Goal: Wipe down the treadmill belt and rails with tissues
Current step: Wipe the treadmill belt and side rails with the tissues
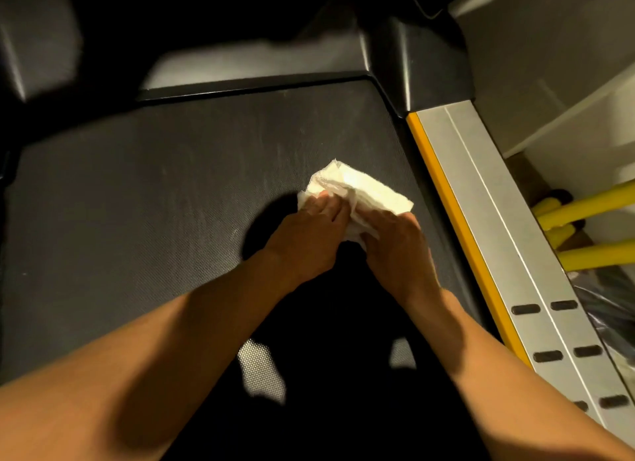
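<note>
Gripping one tissue [357, 189], two hands: left hand [305, 233], right hand [395, 240].

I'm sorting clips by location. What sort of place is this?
Probably a gym or home workout corner: a dark textured treadmill belt with a silver side rail edged in yellow, and yellow padded bars beside it. Both hands press a white tissue.
</note>
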The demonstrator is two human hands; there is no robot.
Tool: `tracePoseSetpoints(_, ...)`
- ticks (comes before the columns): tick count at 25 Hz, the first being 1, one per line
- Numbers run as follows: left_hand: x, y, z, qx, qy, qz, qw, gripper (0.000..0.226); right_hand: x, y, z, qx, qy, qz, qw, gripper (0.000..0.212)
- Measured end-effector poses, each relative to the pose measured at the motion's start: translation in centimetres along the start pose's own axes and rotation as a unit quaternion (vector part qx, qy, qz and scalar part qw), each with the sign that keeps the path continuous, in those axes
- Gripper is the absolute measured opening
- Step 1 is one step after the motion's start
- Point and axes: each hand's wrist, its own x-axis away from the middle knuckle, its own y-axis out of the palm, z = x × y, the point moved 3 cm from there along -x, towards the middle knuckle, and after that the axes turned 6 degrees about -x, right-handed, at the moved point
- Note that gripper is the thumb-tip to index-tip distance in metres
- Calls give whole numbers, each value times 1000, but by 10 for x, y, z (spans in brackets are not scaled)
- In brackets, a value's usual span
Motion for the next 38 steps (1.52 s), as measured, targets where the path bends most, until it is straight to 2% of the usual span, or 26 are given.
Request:
tracePoseSetpoints(1,-9,0,10,7,7,13,1000,66,1,-4,-1,-123,63,41,989,32)
tracePoseSetpoints(2,-20,-4,19,12,4,1,1000,63,1,-6,4,-266,171,105,943,31)
tracePoseSetpoints(3,-32,-8,24,22,-2,0,1000,58,1,-2,17,-362,254,137,886,32)
tracePoseSetpoints(4,-44,-12,26,36,-7,-13,999,52,-5,-3,25,-328,304,162,880,33)
tracePoseSetpoints(5,-53,-14,25,54,-14,-18,998,46,-15,-8,20,-225,272,136,926,34)
tracePoseSetpoints(6,-55,-16,22,57,-17,-30,998,41,-19,-12,11,-93,239,72,964,35)
tracePoseSetpoints(7,-52,-15,19,39,-10,-26,999,37,-15,-10,15,-35,212,37,976,38)
tracePoseSetpoints(8,-46,-14,16,17,7,-12,1000,37,-11,-12,20,-29,193,-5,981,39)
tracePoseSetpoints(9,-40,-13,19,-1,26,-2,1000,40,-5,-18,24,-118,225,19,967,36)
tracePoseSetpoints(10,-35,-12,27,-9,37,-6,999,45,5,-25,27,-226,257,54,938,30)
tracePoseSetpoints(11,-31,-8,39,-13,38,-19,999,51,13,-27,27,-393,268,82,876,21)
tracePoseSetpoints(12,-28,-5,51,-11,30,-26,999,55,21,-28,32,-506,303,111,800,15)
tracePoseSetpoints(13,-29,-5,59,2,15,-31,999,55,22,-27,36,-520,298,101,794,14)
tracePoseSetpoints(14,-30,-10,61,17,6,-43,999,52,19,-27,38,-421,286,98,855,17)
tracePoseSetpoints(15,-31,-17,57,37,-4,-56,998,47,13,-25,32,-248,237,91,935,22)
tracePoseSetpoints(16,-31,-21,47,55,-19,-68,996,42,8,-17,21,-43,155,42,986,29)
tracePoseSetpoints(17,-26,-23,32,65,-38,-71,995,39,3,-5,11,108,100,3,989,34)
tracePoseSetpoints(18,-17,-22,19,62,-51,-71,994,39,3,9,4,164,75,-26,983,38)
tracePoseSetpoints(22,41,2,7,-24,-5,-24,999,66,45,24,-6,147,20,-23,989,51)
tracePoseSetpoints(25,52,17,7,8,-37,5,999,60,40,22,5,168,-30,-19,985,45)
tracePoseSetpoints(28,48,8,-12,-12,-71,5,997,52,12,46,-14,147,-36,-109,982,44)
tracePoseSetpoints(30,64,8,-32,12,-88,0,996,49,20,62,-38,132,-63,-141,979,41)
tracePoseSetpoints(33,119,24,-30,19,-59,40,997,57,64,67,-55,92,-96,-111,985,44)
tracePoseSetpoints(35,141,32,-20,-15,-47,9,999,61,81,65,-51,104,-123,-111,981,46)
tracePoseSetpoints(37,131,27,-27,-4,-71,6,997,59,75,73,-58,100,-94,-137,981,45)
tracePoseSetpoints(38,126,18,-36,5,-104,-5,995,55,64,79,-69,63,-51,-142,987,42)
